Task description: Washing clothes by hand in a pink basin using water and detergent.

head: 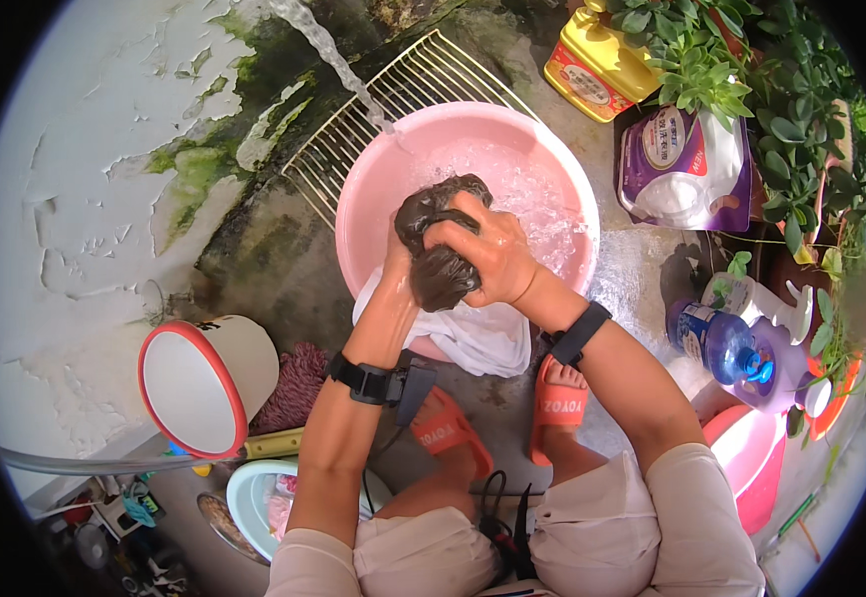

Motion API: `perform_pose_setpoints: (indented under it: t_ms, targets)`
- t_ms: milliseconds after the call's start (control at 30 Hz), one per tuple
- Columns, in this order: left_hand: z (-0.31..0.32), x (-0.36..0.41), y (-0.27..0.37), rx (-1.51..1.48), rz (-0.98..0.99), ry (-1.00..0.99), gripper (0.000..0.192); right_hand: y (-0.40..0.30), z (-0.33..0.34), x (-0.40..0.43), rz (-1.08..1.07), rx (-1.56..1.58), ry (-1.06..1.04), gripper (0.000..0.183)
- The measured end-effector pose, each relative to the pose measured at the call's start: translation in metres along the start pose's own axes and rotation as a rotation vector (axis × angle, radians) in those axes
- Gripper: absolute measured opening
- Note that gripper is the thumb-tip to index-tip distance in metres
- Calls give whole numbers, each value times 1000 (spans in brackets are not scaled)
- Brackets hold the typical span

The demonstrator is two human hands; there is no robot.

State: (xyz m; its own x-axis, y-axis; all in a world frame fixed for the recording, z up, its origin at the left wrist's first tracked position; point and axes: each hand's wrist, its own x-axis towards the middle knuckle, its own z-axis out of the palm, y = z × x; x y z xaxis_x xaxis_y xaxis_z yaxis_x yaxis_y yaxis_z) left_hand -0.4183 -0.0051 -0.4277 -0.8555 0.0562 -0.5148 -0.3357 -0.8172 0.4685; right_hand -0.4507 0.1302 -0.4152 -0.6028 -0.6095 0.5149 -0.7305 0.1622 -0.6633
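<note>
A wet, dark brown cloth (pixel 444 276) is bunched between my two hands above a pink plastic basin (pixel 354 194). My right hand (pixel 500 254) grips it from the right with the fingers curled over the top. On the other side my left hand (pixel 401 265) holds it, its fingers mostly hidden behind the bundle. Bubbling water (pixel 545 198) fills part of the basin. A stream of water (pixel 328 56) falls into it from the upper left. Over the near rim hangs a white cloth (pixel 489 343).
A wire rack (pixel 321 160) lies under the basin's far left side. To the right are a yellow jug (pixel 597 63), a purple detergent pouch (pixel 686 175), a blue bottle (pixel 712 339) and potted plants (pixel 791 134). On the left are a white bucket (pixel 254 358) and a light-blue basin (pixel 242 492).
</note>
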Motion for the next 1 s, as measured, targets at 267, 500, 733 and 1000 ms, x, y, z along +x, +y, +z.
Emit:
perform_pose_setpoints:
  t_ms: [267, 500, 733, 1000]
  targets:
    - [-31, 24, -32, 2084, 341, 338, 50, 68, -10, -68, 609, -721, -610, 57]
    - [-85, 50, -44, 2450, 64, 252, 55, 83, 31, -77, 509, -740, -910, 57]
    - [-5, 32, -9, 411, -230, 363, 46, 13, 22, -5, 577, 403, 236, 27]
    - [-19, 4, 4, 119, 116, -354, 27, -60, 8, 18, 176, 214, 178, 33]
